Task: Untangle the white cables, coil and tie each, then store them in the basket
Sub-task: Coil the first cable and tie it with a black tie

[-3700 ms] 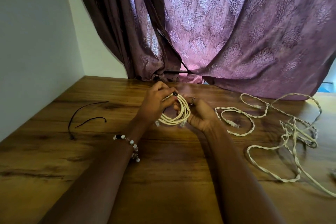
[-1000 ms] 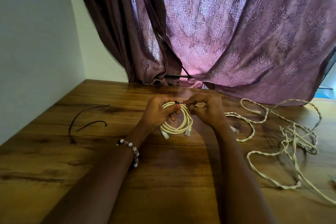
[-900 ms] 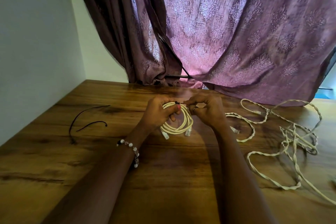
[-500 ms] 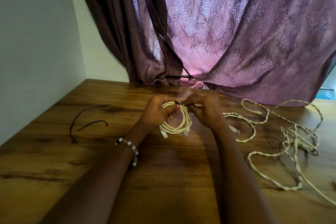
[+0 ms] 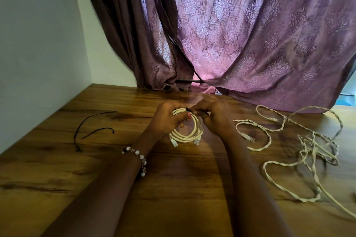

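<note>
Holding a round coil (image 5: 187, 127) of smooth, cream-white cable just above the middle of the frame, the left hand (image 5: 166, 119) has its fingers curled round the coil's left side, thumb across the strands. The right hand (image 5: 213, 116) meets it at the coil's top, its fingertips pinched on a small black tie (image 5: 187, 109) that wraps the strands there. Two clear plastic plugs (image 5: 197, 141) hang from the coil's lower edge, close over the surface (image 5: 173, 188), which is glossy wood with dark streaked grain. A bracelet (image 5: 137, 157) of pale and dark round beads sits on the left wrist.

At right, well apart from the coil, the remaining cables (image 5: 300, 146) lie loose: twisted, rope-like pairs looping across the wood and bunching into a knot near the right edge, one plug lying inside a loop just beside the right forearm. At left lies a thin black cord (image 5: 92, 131), bent into an open curve. Heavy mauve curtains (image 5: 250, 34) with a damask pattern fill the top of the frame, draping onto the surface's far edge. No basket is in view.

Compared with half a second ago, the hands and coil sit in nearly the same place, both grips unchanged; compared with the earliest frame, the right hand has moved from cupping the coil's underside up to the tie.
</note>
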{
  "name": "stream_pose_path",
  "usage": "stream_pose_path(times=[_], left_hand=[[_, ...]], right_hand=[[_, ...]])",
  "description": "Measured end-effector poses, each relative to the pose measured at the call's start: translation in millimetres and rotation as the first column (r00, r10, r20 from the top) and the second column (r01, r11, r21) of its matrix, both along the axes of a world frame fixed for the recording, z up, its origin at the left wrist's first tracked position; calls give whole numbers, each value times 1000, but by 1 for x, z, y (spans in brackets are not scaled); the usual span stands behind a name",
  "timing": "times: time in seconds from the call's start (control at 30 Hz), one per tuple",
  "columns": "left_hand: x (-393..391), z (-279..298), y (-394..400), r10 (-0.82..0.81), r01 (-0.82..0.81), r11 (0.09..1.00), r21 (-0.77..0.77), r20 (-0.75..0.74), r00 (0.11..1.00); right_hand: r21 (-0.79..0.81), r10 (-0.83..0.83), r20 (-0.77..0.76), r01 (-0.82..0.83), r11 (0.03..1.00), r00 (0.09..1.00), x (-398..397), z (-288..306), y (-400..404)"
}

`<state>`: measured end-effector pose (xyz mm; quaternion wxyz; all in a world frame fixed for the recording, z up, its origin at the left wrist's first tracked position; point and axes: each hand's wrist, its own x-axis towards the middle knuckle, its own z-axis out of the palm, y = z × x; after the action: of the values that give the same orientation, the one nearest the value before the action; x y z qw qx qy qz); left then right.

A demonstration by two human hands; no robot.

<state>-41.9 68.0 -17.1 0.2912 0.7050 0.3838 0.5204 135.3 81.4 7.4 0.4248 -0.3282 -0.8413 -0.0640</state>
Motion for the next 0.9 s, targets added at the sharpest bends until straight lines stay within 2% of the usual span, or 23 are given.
stream_pose_path(times=[0.2,0.3,0.53,0.63,0.73,0.8,0.9], left_hand=[[1,2,-2,9,-9,1000,-17,-14,1000],[3,3,-3,5,-5,999,-34,-9,1000],[6,5,-6,70,-70,997,-18,8,998],[5,2,-3,83,-83,996,-22,23,996],[4,0,1,87,-86,996,-34,29,996],[5,1,0,86,-85,996,-34,44,995],[8,3,-4,73,-72,997,-26,45,996]], right_hand=[[-55,25,-64,-28,998,998,-3,1,-1],[-149,-12,-151,-11,989,989,-4,1,-3],[-202,-46,-252,-7,979,967,-9,0,-7],[-376,-53,-457,-139,916,888,-11,0,-8],[-507,-87,-690,-394,767,719,-8,-1,-6],[-522,-133,-742,-443,729,656,-5,-2,-5],[-555,-197,-763,-467,688,616,-5,-4,-7]])
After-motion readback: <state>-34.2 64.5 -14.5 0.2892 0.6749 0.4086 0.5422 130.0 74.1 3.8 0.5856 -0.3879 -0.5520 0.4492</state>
